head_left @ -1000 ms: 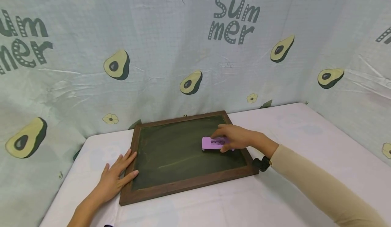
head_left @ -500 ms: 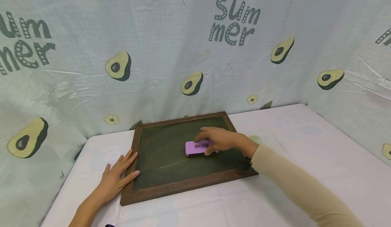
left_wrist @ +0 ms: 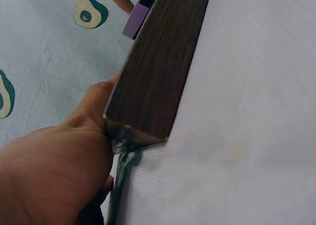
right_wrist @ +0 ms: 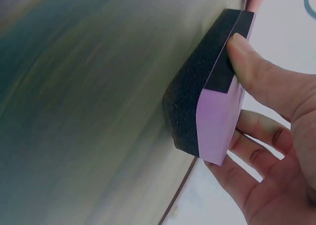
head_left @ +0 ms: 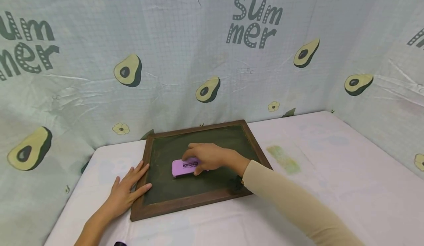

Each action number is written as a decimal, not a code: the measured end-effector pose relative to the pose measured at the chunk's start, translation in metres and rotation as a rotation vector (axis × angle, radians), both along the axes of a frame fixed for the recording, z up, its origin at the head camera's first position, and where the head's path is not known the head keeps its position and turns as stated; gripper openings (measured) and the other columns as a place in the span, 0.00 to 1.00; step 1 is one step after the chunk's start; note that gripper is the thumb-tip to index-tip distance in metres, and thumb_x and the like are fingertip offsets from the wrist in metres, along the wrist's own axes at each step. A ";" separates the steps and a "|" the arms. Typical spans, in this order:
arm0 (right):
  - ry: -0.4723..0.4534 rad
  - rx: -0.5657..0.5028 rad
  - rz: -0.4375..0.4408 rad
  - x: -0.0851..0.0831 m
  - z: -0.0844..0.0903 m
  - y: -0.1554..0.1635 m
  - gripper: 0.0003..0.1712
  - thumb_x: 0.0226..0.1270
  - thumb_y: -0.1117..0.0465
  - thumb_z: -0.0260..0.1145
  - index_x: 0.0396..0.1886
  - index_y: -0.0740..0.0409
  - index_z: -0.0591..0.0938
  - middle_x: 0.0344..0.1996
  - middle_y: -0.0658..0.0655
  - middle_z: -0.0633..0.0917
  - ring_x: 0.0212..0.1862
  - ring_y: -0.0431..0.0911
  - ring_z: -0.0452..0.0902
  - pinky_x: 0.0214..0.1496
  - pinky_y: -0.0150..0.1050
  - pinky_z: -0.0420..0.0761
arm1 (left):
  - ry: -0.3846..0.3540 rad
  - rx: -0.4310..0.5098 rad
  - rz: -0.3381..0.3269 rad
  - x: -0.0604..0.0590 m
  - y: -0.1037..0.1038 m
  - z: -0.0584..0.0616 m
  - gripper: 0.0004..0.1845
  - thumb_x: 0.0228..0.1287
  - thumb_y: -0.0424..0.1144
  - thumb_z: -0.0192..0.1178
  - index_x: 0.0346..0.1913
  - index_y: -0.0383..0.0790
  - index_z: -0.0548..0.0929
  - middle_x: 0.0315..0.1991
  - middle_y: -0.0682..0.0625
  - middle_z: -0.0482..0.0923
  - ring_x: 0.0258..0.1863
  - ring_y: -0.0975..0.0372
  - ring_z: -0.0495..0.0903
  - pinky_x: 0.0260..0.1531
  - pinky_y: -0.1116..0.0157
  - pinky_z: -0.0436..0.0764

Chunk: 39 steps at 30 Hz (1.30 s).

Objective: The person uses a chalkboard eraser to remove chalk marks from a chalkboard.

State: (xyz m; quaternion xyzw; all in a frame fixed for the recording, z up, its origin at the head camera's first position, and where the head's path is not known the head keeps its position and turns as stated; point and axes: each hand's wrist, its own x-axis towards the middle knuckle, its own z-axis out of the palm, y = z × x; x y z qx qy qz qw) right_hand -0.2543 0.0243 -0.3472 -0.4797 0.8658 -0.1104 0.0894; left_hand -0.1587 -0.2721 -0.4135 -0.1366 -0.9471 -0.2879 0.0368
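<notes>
Left hand (head_left: 124, 196): lying flat with fingers spread, pressing against the left edge of the dark wood-framed green chalkboard (head_left: 185, 201), which is resting on the white-covered bench (head_left: 331, 172).

Pink plastic-backed eraser block with black felt pad (head_left: 185, 167): sitting felt-down on the board's left-centre area; judged light, rigid on top, soft underneath, best gripped along its long sides.

Right hand (head_left: 208, 157): curling over the eraser, thumb and fingers pinching its long sides.
</notes>
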 end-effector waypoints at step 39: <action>0.181 -0.038 -0.311 0.028 0.011 0.099 0.31 0.56 0.46 0.72 0.57 0.55 0.80 0.35 0.46 0.75 0.30 0.38 0.70 0.29 0.34 0.72 | -0.017 -0.021 0.028 0.003 0.002 -0.001 0.36 0.66 0.53 0.58 0.73 0.41 0.62 0.73 0.36 0.51 0.68 0.34 0.48 0.54 0.27 0.39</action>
